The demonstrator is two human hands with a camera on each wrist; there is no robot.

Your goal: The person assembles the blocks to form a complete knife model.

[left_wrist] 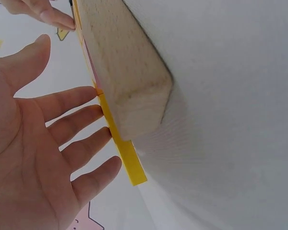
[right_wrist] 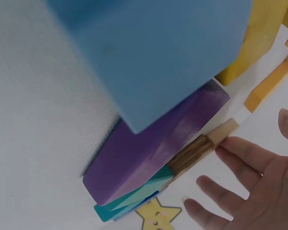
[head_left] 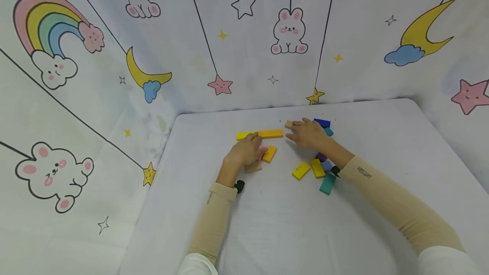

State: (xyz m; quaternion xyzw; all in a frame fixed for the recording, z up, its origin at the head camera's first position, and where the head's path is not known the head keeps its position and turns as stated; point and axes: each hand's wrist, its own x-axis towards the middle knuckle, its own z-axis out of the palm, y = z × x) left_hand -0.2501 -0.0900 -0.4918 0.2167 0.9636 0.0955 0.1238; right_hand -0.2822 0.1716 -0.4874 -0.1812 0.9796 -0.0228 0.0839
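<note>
Blue block foremost, the right-wrist view alone reveals a brown block.

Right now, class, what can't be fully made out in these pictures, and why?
Head view: pink block, partly hidden by left hand.
Head view: left sleeve's lettering, too small to read.
Right wrist view: light-blue block, cut off by top edge.
Left wrist view: pale wooden block, cut off by top edge.
</note>
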